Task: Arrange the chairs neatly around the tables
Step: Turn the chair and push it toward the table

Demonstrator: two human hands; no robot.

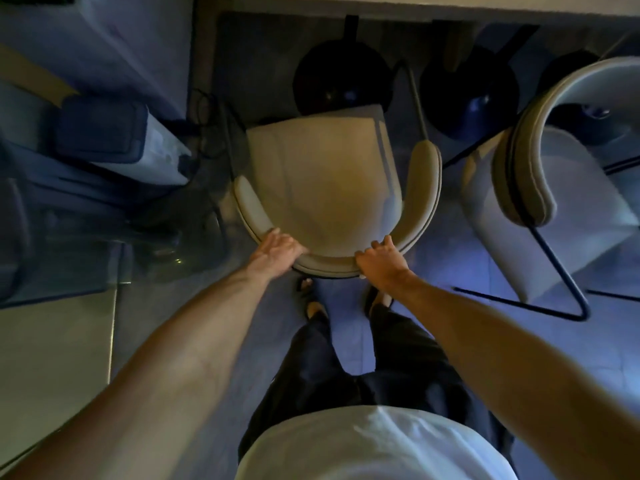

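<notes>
The person wears a white shirt [374, 445], dark trousers [343, 372] and dark sandals [375, 301].

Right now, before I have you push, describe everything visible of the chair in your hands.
The chair is beige, padded and leather-like, with a squarish seat cushion and a curved backrest wrapping round into two short arms. A thin dark metal frame rod shows beside one arm. It stands upright, seat facing the table ahead, not yet tucked under. The left hand and right hand grip the backrest's top rim, set apart.
</notes>
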